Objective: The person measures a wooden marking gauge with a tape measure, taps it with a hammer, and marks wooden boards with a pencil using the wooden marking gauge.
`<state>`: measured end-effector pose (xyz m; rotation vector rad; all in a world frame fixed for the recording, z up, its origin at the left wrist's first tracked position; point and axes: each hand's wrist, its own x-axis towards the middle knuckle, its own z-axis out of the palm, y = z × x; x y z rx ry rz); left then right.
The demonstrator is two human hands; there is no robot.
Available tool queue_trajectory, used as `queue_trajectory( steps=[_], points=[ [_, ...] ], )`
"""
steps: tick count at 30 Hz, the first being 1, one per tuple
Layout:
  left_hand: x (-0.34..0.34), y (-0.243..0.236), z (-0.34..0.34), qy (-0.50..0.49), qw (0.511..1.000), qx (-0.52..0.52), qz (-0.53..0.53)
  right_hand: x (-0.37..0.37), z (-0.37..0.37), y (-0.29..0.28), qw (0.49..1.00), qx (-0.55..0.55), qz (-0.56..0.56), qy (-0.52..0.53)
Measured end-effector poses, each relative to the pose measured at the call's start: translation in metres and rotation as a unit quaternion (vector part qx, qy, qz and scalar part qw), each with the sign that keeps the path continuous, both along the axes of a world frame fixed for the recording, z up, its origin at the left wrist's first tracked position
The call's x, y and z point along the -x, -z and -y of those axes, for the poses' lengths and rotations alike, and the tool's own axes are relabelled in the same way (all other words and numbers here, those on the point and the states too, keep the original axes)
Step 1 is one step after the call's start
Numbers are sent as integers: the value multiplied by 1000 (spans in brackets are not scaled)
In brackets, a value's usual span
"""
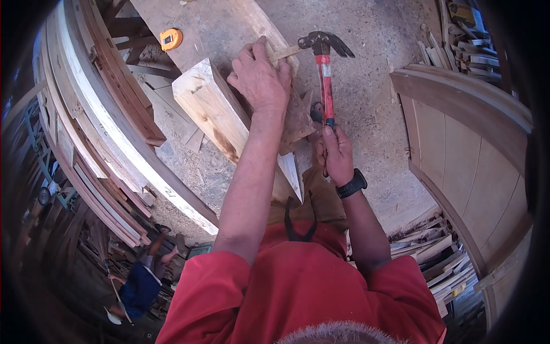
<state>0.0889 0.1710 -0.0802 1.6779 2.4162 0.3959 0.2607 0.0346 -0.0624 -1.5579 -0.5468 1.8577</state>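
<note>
My right hand (pixel 337 152) is wrapped round the red handle of a claw hammer (pixel 325 86), its dark head raised at the far end. My left hand (pixel 260 77) rests over a wooden workpiece, with a thin pale wooden strip (pixel 288 53) between its thumb and fingers. The strip's right end lies at the hammer's face; whether they touch I cannot tell. Beneath my left forearm, a thick squared timber (pixel 209 109) slants toward me. A pale, pointed blade-like piece (pixel 291 175) shows beside it, partly hidden.
A yellow tape measure (pixel 171 39) lies on the board (pixel 212 28) at the far left. Long planks (pixel 123 132) are stacked at left. Panelled wooden doors (pixel 458 155) stand at right, near scrap wood (pixel 472 54). Another person (pixel 140 289) is at lower left.
</note>
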Motion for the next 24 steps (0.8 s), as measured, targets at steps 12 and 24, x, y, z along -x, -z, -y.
queue_trajectory(
  steps=[12,24],
  points=[
    [1,1,2,-11,1000,-3,8,2,-1,-4,1000,3,2,2],
    [14,-2,-3,-73,989,-9,129,-34,28,28,972,-136,191,1]
  ],
)
